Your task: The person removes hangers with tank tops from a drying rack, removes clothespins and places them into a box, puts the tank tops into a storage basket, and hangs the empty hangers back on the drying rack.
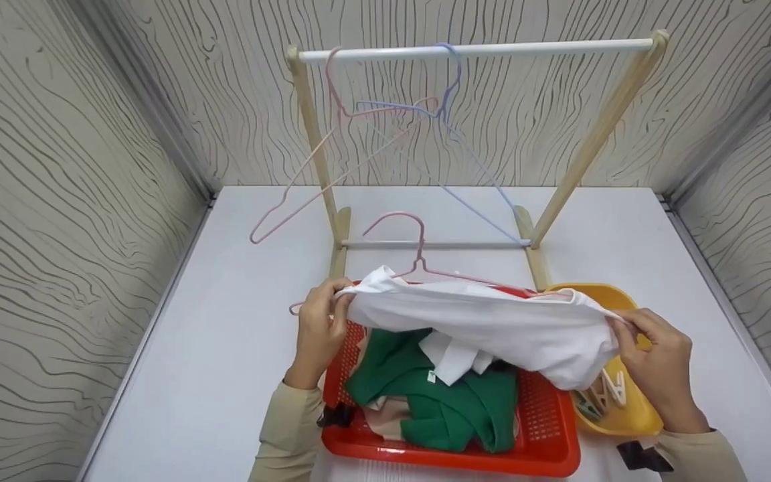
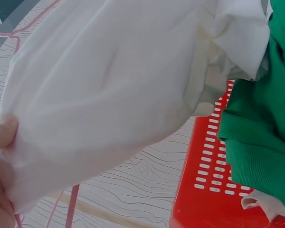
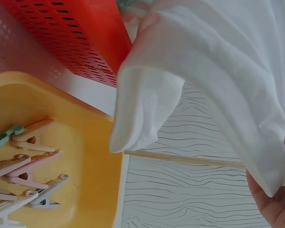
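A white shirt (image 1: 479, 314) is stretched sideways between two hands above a red basket (image 1: 452, 458). My left hand (image 1: 322, 321) pinches its left end, thumb on the near side of the cloth. At the other end, my right hand (image 1: 656, 355) pinches a corner between thumb and fingers. Behind the shirt's upper edge, a pink hanger (image 1: 420, 248) shows its hook and shoulders; the rest is hidden by cloth. Inside the basket lies a green knit garment (image 1: 452, 408) with beige cloth (image 1: 389, 415) under it. In the right wrist view, the shirt (image 3: 228, 95) drapes down in folds.
Behind stands a wooden rack with a white rod (image 1: 546, 48), carrying another pink hanger (image 1: 292, 184) and a blue hanger (image 1: 479, 164). A yellow bin (image 1: 640, 415) with several clothespins (image 3: 31, 171) sits right of the basket. Patterned walls (image 1: 57, 201) enclose the white table (image 1: 185, 321).
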A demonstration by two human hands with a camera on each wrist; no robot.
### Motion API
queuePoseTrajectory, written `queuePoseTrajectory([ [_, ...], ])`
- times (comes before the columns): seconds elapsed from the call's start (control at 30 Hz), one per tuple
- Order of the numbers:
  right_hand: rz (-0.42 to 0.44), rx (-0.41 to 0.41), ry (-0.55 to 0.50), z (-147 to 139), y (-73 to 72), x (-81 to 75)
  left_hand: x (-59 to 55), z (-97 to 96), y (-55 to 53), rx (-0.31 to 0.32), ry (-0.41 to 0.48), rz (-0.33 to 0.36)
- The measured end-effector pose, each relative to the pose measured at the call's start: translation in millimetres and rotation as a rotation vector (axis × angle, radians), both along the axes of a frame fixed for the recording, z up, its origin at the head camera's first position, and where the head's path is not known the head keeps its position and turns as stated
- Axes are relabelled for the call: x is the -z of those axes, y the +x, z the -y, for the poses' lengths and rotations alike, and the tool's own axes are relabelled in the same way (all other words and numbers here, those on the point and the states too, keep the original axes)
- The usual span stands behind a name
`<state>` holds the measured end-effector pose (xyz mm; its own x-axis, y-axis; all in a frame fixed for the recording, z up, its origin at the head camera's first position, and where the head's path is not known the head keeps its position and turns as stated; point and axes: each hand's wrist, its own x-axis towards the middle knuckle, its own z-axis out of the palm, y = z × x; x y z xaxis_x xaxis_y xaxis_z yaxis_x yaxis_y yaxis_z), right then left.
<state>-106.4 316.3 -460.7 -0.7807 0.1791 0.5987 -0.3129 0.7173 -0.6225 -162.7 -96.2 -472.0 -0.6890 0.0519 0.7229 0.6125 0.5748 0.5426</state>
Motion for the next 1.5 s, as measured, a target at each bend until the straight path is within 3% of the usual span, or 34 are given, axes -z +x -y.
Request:
queuePoseTrajectory([
  [0.2,0.063,0.013,-0.003,-1,2.2,5.3,-0.9,0.3,-0.4,-0.042,0.004,0.013],
  [0.57,0.015,-0.053,0.011,1,4.3,14.5,0.3,-1.6,-1.6,-0.118,0.047,0.0],
  [0.8,0.048,-0.071,0.023,6,9.9,19.0,-0.4,-4.5,-3.0,-0.13,0.07,-0.03],
  [0.97,0.024,-0.106,0.091,15,14.5,20.6,-2.6,-5.9,-1.3,-0.132,0.078,0.004],
  [1.1,0.02,-0.154,0.131,24,17.9,22.2,-4.6,-6.6,1.3,-0.093,0.102,0.037],
  [1.2,0.053,-0.218,0.152,34,22.4,21.2,-6.2,-6.9,2.2,-0.063,0.115,0.044],
  [1.3,0.123,-0.334,0.14,42,27.8,17.2,-7.0,-6.8,2.1,-0.054,0.103,0.035],
  [1.5,0.295,-0.712,0.066,52,35.0,10.5,-5.1,-6.1,2.3,-0.043,0.096,0.017],
])
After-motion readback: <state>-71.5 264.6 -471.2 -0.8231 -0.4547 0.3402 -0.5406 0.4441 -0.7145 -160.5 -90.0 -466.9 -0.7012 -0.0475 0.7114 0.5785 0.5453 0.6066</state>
